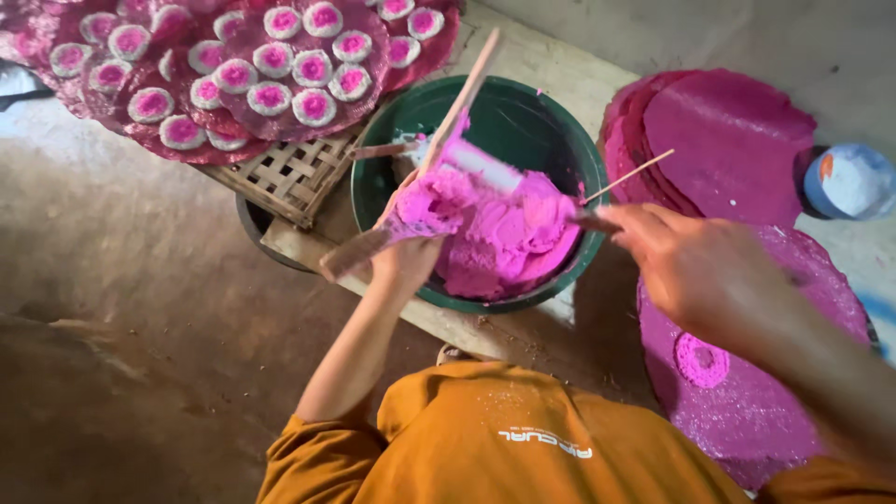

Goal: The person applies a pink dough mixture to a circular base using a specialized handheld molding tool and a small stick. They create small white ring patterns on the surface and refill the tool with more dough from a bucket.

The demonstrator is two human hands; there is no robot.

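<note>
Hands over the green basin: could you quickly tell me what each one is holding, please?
Left hand: closed on a dough-coated wooden paddle.
Right hand: closed on a thin stick.

Home food workshop: earthen floor point(121, 280), dough basin point(523, 121), woven tray point(289, 173).

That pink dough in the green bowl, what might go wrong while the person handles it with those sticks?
The lump of pink dough on the wooden stick in the left hand hangs partly beyond the green bowl rim, so some could drop onto the wooden board. The right hand works above the pink sheet with its small dough disc; a sleeve might smear it.
</note>
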